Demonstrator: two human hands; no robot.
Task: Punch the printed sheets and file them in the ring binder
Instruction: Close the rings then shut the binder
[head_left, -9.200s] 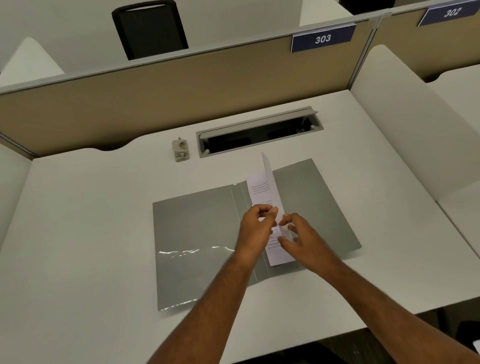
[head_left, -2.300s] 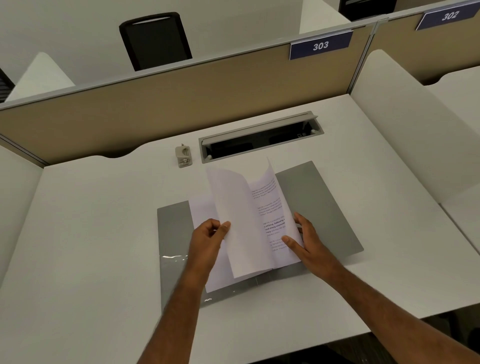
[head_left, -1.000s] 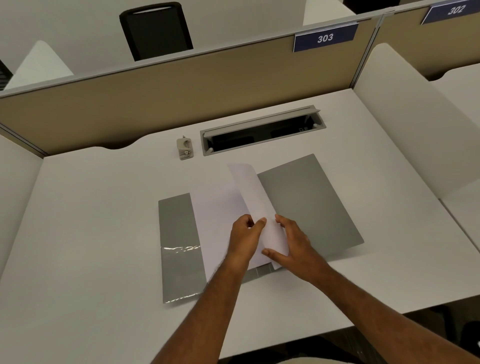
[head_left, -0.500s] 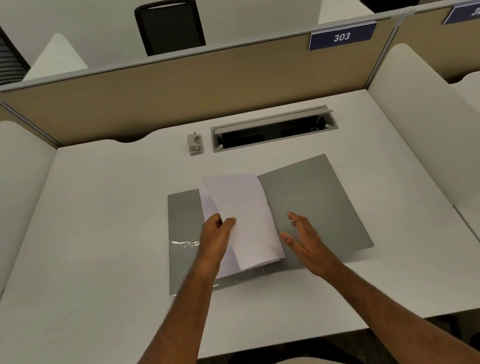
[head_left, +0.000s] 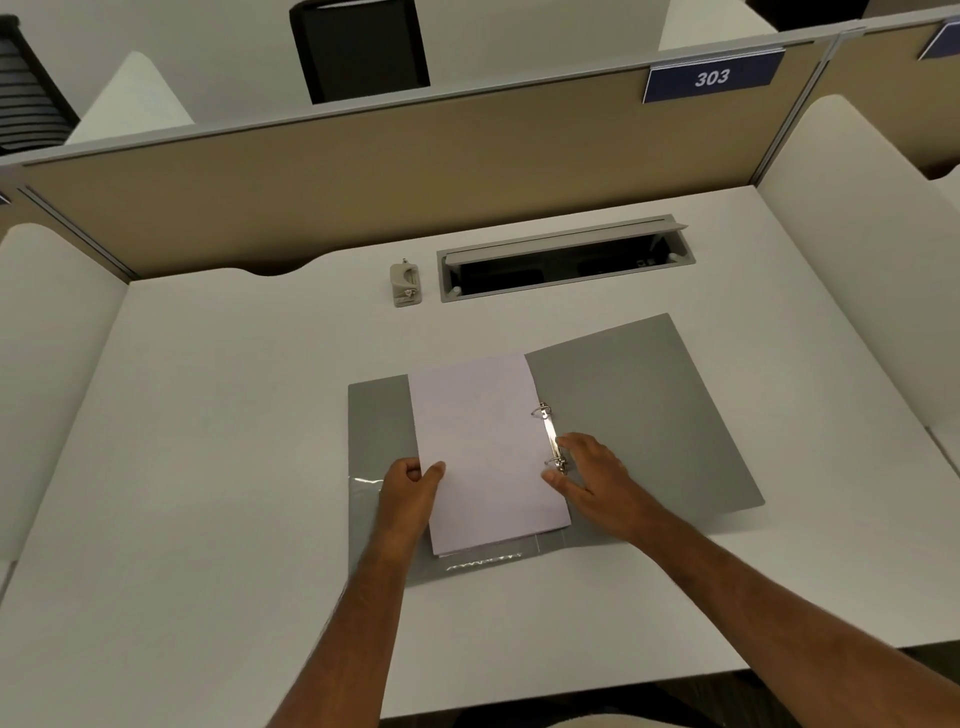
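Note:
A grey ring binder (head_left: 644, 415) lies open on the white desk. A stack of white sheets (head_left: 483, 447) lies face down on its left cover, threaded on the two metal rings (head_left: 550, 439) at the spine. My left hand (head_left: 410, 488) pinches the stack's left edge, thumb on top. My right hand (head_left: 592, 480) rests beside the ring mechanism with its fingers straight, fingertips at the lower ring and the stack's right edge. A small grey hole punch (head_left: 405, 284) stands at the back of the desk, apart from both hands.
An open cable tray (head_left: 566, 260) is set into the desk behind the binder. A beige partition (head_left: 363, 171) with a "303" sign (head_left: 711, 78) closes the back. White side panels (head_left: 852, 218) flank the desk.
The raised sheet has been turned over to the left and now lies flat on the stack. My right hand has moved in to the rings. The binder's rings are now uncovered.

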